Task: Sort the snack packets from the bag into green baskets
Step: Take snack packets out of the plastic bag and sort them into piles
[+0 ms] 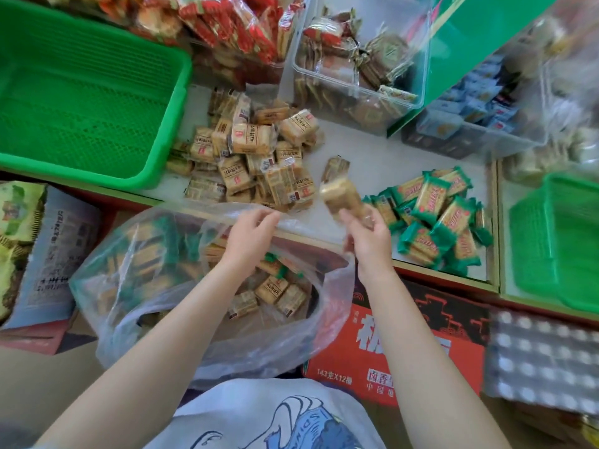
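A clear plastic bag (136, 286) with brown and green snack packets lies open below the shelf edge. My left hand (249, 234) pinches the bag's upper rim. My right hand (366, 234) grips a blurred brown packet (340, 196) above the shelf. A pile of brown packets (252, 157) covers the shelf's middle, and a pile of green packets (434, 215) lies to the right. One large green basket (81, 92) stands at the left, and a second green basket (557, 241) at the right.
Clear bins of other snacks (353, 59) and red packets (233, 24) stand at the back. A red carton (405, 338) and a wrapped tray of cans (544, 354) sit under the shelf at the right. More boxes (39, 247) lie at the left.
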A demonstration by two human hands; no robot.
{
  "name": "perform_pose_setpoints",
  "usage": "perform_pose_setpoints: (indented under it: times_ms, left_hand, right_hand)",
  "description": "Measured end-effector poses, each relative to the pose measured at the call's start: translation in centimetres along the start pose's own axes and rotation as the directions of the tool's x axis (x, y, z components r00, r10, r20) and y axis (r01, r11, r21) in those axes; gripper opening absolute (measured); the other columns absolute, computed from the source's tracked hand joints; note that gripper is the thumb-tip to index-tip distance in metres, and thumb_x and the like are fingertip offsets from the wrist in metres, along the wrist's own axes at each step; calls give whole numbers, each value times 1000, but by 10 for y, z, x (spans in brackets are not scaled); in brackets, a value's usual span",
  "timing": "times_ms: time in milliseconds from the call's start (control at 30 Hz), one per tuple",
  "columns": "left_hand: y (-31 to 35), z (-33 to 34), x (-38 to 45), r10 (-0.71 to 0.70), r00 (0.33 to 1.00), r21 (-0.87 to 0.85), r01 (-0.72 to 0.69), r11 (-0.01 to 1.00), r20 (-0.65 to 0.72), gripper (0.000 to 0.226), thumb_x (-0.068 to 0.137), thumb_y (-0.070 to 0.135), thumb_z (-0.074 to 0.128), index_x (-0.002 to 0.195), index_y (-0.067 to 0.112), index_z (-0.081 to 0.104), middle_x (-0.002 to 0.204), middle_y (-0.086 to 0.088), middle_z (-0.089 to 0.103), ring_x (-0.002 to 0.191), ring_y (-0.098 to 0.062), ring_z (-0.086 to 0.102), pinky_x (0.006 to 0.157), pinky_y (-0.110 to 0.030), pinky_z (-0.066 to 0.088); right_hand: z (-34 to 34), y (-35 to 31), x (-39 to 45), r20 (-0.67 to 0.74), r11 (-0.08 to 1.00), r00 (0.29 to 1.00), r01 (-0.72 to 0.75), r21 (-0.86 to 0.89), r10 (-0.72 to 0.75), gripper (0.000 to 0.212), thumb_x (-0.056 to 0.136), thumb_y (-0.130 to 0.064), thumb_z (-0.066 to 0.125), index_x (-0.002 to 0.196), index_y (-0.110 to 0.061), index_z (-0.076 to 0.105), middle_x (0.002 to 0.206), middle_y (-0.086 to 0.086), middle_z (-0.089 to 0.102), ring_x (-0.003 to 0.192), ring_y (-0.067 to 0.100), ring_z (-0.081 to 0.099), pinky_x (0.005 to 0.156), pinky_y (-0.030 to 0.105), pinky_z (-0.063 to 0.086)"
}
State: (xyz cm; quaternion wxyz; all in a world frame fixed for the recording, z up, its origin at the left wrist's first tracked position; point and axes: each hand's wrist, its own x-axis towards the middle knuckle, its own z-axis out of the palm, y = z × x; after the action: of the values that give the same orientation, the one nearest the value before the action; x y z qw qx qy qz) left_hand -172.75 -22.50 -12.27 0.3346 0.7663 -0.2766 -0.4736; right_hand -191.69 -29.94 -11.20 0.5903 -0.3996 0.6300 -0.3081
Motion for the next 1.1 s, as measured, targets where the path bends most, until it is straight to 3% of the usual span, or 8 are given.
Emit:
perform_pose_setpoints:
  times_ms: [100, 233, 500, 700, 833, 967, 1033, 1100]
  left_hand:
    - [-45, -7, 14, 114, 989, 404, -68, 912, -92, 39, 98, 35, 53, 133, 20, 56, 145, -5, 42, 138, -24, 35, 107, -40, 36]
    - [-81, -9, 24, 82, 995, 704, -101, 703, 61, 72, 96, 46, 50, 158, 22, 21, 168, -4, 8, 155, -24, 3, 122, -53, 17]
    - [-86, -14, 24, 76, 992, 732, -124, 670, 99, 73, 98, 49, 45, 160, 32, 12, 168, 4, -5, 154, -16, -9, 123, -52, 5]
    - [-86, -16, 23, 68, 990, 743, -138, 655, 124, 75, 98, 50, 44, 160, 32, 7, 168, 4, -8, 154, -16, -12, 123, -52, 4]
    - [-86, -18, 24, 62, 988, 755, -148, 639, 141, 74, 99, 51, 43, 160, 34, 5, 167, 6, -9, 153, -15, -13, 123, -52, 4]
    - [-87, -22, 26, 96, 982, 765, -189, 616, 165, 73, 99, 51, 44, 160, 34, 8, 168, 5, -5, 154, -16, -9, 123, -51, 7]
    - [-89, -28, 25, 131, 975, 778, -224, 588, 181, 73, 99, 50, 45, 160, 32, 9, 168, 4, -2, 155, -16, -6, 123, -52, 8]
    - [-91, -33, 20, 172, 968, 796, -249, 551, 184, 73, 100, 48, 46, 161, 29, 10, 168, 3, 2, 155, -18, -2, 123, -51, 8]
  right_hand:
    - [6, -5, 30, -116, 997, 990, -70, 38, 74, 26, 89, -40, 74, 100, -20, 62, 67, -1, 53, 50, 12, 40, 48, 28, 34]
    - [22, 8, 64, -112, 942, 949, -309, -135, 295, 36, 88, -49, 71, 102, -17, 65, 98, 4, 66, 77, 16, 59, 58, 27, 50]
    - [16, 20, 72, -148, 926, 944, -245, 288, 295, 29, 94, -21, 70, 114, -3, 59, 104, 14, 70, 88, 25, 72, 70, 33, 63]
    - [23, 28, 71, -116, 909, 958, -287, -302, 263, 32, 97, -33, 64, 118, -9, 66, 109, 4, 68, 96, 21, 64, 94, 39, 54]
    - [25, 9, 43, -139, 926, 985, -147, -349, 104, 37, 98, -39, 61, 123, -12, 67, 104, -5, 62, 105, 17, 58, 89, 30, 45]
    - [36, 4, -22, 267, 956, 960, 150, -253, -80, 11, 95, -38, 65, 102, -30, 69, 97, -19, 69, 92, -10, 63, 81, 10, 49]
    - [51, 29, -47, 462, 943, 887, 144, -300, 12, 10, 93, -39, 67, 92, -31, 73, 90, -13, 75, 90, -1, 68, 81, 20, 56]
    - [61, 65, -57, 431, 927, 892, 36, -372, 139, 16, 92, -41, 69, 89, -27, 76, 89, -8, 76, 91, 12, 71, 88, 34, 58]
